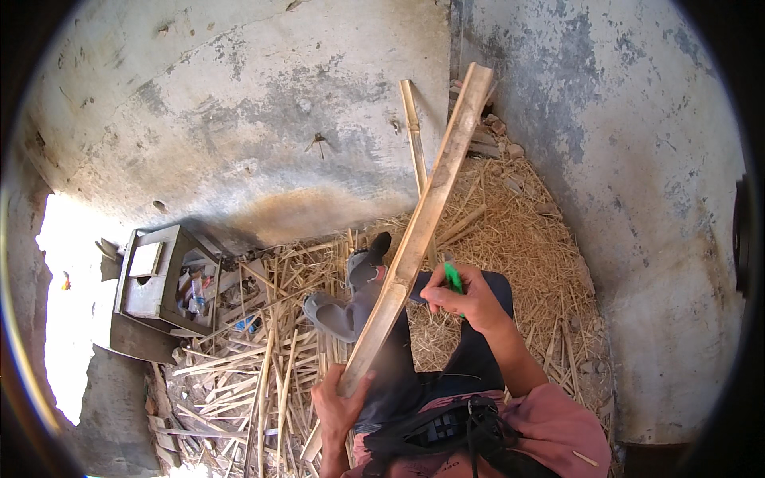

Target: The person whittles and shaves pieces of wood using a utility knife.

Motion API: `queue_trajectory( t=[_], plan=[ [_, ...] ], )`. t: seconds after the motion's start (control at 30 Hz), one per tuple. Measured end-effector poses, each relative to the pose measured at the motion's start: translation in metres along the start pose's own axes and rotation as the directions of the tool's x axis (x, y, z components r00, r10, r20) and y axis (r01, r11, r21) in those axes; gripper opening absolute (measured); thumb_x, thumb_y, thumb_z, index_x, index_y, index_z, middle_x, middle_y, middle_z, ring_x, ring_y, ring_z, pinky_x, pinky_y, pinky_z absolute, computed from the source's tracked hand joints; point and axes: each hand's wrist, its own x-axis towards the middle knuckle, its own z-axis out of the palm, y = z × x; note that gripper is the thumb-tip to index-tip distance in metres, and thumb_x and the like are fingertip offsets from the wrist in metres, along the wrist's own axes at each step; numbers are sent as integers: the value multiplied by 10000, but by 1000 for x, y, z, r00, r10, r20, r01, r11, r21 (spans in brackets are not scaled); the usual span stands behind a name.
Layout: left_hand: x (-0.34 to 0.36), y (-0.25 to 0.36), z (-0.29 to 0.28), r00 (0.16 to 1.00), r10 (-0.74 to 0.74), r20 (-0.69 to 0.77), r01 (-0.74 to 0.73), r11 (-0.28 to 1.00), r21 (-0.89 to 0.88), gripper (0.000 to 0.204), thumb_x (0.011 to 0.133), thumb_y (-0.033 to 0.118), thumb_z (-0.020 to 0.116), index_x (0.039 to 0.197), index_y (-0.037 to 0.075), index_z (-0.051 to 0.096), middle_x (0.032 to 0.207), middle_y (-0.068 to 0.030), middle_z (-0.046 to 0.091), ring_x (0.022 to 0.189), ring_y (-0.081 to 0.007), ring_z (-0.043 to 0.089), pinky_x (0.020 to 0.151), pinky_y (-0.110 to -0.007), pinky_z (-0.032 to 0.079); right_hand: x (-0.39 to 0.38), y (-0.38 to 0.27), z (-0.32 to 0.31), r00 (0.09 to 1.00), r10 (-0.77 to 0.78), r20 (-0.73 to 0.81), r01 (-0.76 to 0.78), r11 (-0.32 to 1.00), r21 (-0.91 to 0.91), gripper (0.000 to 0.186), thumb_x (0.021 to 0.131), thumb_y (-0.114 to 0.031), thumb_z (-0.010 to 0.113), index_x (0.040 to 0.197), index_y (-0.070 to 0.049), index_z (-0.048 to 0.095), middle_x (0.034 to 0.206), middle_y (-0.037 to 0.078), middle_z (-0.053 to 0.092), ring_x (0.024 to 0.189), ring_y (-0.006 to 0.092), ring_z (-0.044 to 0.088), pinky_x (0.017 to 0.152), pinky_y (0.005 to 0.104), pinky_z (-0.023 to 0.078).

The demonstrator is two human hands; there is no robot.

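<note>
A long split length of bamboo (430,209), its hollow side showing, slants from lower left up toward the far corner. My left hand (339,405) is closed around its near end, thumb on one edge. Just right of its middle, my right hand (474,303) grips a small bright green object (453,277), perhaps a tool's handle; its working end is hidden. The right hand looks close to the bamboo's edge, and whether they touch I cannot tell. My legs and grey shoes (331,315) are below the bamboo.
A narrower bamboo strip (413,131) leans at the far wall. Split bamboo pieces (231,366) litter the floor at left, and shavings (518,223) heap up at right. A wooden cabinet (151,279) with clutter inside stands at left, beside a bright opening. Worn walls (637,199) meet behind.
</note>
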Motion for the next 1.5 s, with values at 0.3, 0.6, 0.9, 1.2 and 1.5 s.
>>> queue_trajectory(
  t=[0.3, 0.6, 0.9, 1.2, 1.5],
  plan=[
    [0, -4, -7, 996, -87, 4, 87, 993, -77, 333, 828, 189, 912, 876, -14, 653, 678, -46, 592, 652, -98, 481, 579, -323, 413, 4, 1, -34, 715, -551, -429, 180, 739, -649, 240, 984, -209, 777, 1134, -22, 773, 956, 9, 742, 732, 77, 614, 650, 281, 467],
    [1, 8, 0, 998, -41, 52, 43, 998, -46, 383, 772, 222, 958, 878, -5, 668, 685, -78, 612, 622, -150, 558, 597, -344, 455, -2, 8, 3, 958, -181, -220, 160, 981, -113, 203, 987, -233, 807, 1039, -37, 795, 816, -11, 746, 690, 4, 569, 620, 199, 408],
    [0, 4, -2, 998, -5, 59, 7, 1000, -23, 402, 783, 290, 963, 904, 12, 699, 698, -142, 709, 605, -236, 708, 607, -372, 538, -5, 3, 6, 973, -63, -224, 84, 993, 83, 159, 957, -144, 834, 962, -2, 765, 855, 36, 760, 743, 43, 618, 660, 225, 457],
    [3, 12, 0, 999, -26, 27, 28, 997, -69, 429, 767, 259, 969, 878, -4, 649, 671, -83, 590, 607, -172, 530, 596, -333, 451, -2, 2, 11, 977, -76, -198, 100, 989, 113, 176, 981, -114, 787, 1078, 22, 732, 955, 94, 789, 858, 97, 718, 732, 240, 532],
    [4, 7, -1, 1000, -2, 27, 4, 997, -73, 435, 757, 245, 970, 864, 2, 625, 659, -69, 553, 603, -165, 491, 589, -337, 431, 1, 8, 15, 971, -105, -213, 137, 981, 141, 171, 973, -87, 772, 1071, 39, 711, 984, 134, 786, 914, 174, 761, 811, 303, 592]
  ],
)
